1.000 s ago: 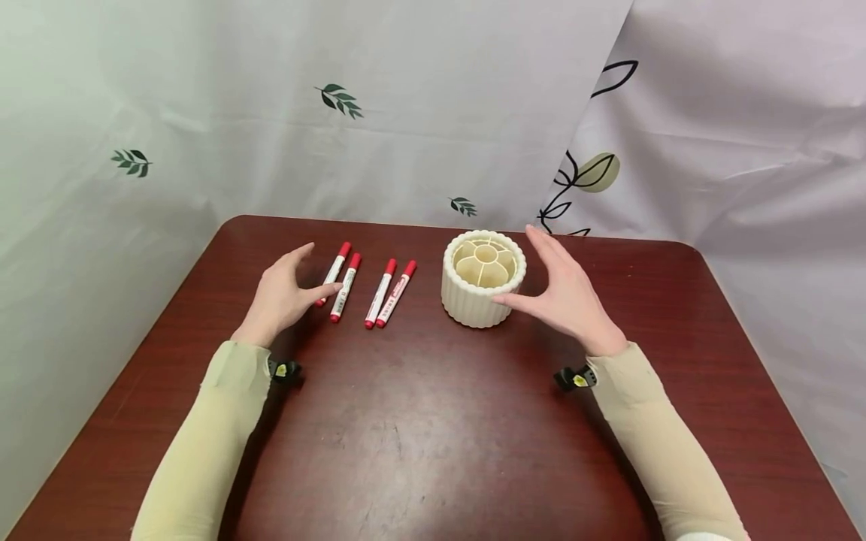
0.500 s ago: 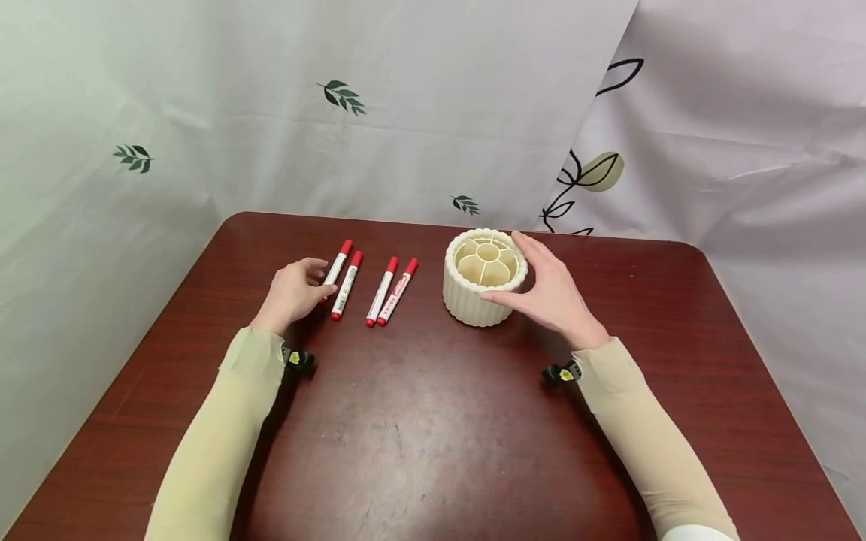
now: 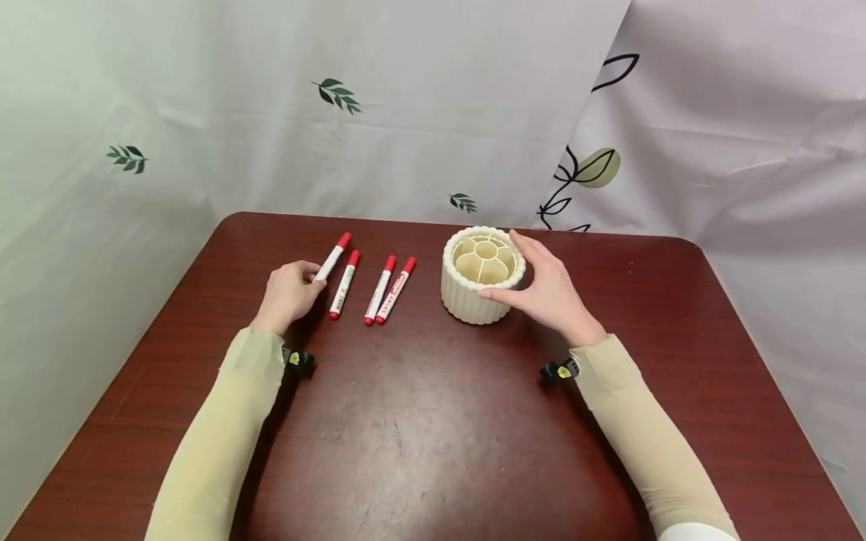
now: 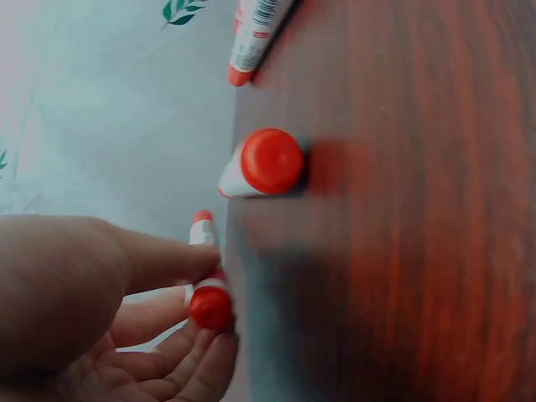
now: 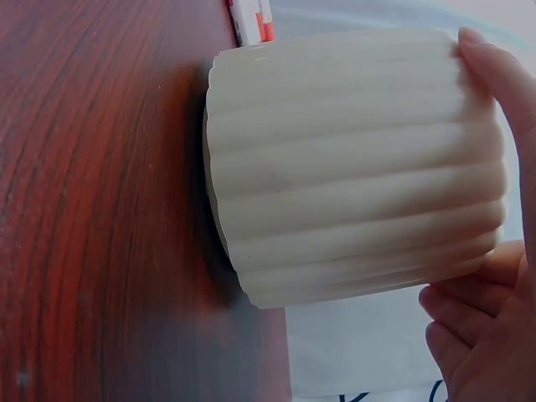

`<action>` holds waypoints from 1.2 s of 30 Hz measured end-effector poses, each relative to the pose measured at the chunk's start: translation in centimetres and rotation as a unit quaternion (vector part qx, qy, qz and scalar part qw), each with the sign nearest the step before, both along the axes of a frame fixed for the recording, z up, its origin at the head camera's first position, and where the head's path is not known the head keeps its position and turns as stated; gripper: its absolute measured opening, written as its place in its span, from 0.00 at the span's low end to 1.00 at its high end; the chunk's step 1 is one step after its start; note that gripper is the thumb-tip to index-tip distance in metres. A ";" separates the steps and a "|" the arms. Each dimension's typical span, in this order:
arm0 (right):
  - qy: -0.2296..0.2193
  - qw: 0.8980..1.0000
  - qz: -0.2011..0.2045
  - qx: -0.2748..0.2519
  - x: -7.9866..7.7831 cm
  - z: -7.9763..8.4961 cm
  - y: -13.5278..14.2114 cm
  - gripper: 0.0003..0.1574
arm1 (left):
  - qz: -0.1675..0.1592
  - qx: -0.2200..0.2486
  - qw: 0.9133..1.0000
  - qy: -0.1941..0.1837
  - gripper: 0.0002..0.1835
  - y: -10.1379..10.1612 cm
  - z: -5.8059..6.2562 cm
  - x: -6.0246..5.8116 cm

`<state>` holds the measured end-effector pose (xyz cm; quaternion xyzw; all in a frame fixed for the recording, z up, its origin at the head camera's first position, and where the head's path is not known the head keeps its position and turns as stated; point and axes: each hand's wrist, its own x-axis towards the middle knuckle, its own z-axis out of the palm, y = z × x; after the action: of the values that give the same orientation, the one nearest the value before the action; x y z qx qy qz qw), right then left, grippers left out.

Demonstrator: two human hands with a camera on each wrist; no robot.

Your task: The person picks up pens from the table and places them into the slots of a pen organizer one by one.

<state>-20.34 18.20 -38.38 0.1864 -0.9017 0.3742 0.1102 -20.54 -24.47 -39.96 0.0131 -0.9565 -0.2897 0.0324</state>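
A cream ribbed pen holder (image 3: 473, 300) with a divided inside stands at the table's far middle. My right hand (image 3: 528, 272) grips its right side, thumb at the front and fingers round the back; the right wrist view shows the holder (image 5: 352, 176) with my thumb (image 5: 502, 84) on its wall. Several red-capped white markers lie left of it. My left hand (image 3: 307, 276) pinches the near end of the leftmost marker (image 3: 334, 254), whose red end (image 4: 209, 306) sits between my thumb and fingers. Three other markers (image 3: 380, 289) lie side by side on the table.
The dark red wooden table (image 3: 433, 421) stretches bare towards me. White curtains with leaf prints (image 3: 338, 94) hang close behind and to both sides. In the left wrist view, a second marker's red end (image 4: 270, 161) lies just beyond my fingers.
My left hand curled and took hold of the leftmost marker, shifting it slightly left and away. My right hand moved in and closed on the pen holder's side.
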 end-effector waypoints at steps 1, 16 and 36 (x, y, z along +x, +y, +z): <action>0.000 1.000 0.000 0.000 0.0 0.0 0.0 0.69 | 0.007 0.003 1.000 0.011 0.16 0.0 0.1 0.1; 0.004 1.000 -0.003 -0.011 0.1 0.1 -0.1 0.69 | 0.034 0.085 0.987 0.132 0.16 1.7 2.4 0.8; -0.001 0.999 -0.018 -0.039 0.1 0.2 -0.2 0.69 | -0.015 0.270 0.927 0.260 0.16 6.8 5.9 0.6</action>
<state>-20.23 17.96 -38.18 0.1653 -0.8899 0.4069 0.1233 -19.94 -17.64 -34.05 -0.0686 -0.8000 -0.5310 0.2707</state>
